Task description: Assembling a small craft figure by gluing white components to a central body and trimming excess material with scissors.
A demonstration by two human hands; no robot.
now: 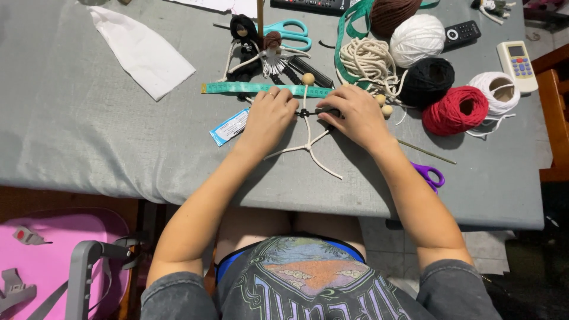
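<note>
A little cord doll is lying on the grey table, right in the middle, between the two hands. It is made of white cord. A wooden bead is sitting at its top like a head. Black thread is going around its middle, and its cord legs are spreading out toward 6 o'clock.

No boxes or bowls are showing. The yarn is just sitting loose on the table.

The left hand is lying palm down at 9 o'clock from the doll. Its fingers are together, and the tips are pinching the black thread at the doll's middle. The right hand is lying palm down at 3 o'clock from the doll. Its fingers are curled together and pressing on the same black bit. Both arms are reaching in from 6 o'clock.

A green tape is lying flat just past the fingers, at 12 o'clock. Two finished dolls and blue scissors are lying farther that way. A red ball, a black ball and a white ball are sitting at 2 o'clock. Purple scissors are peeking out by the right arm.
</note>
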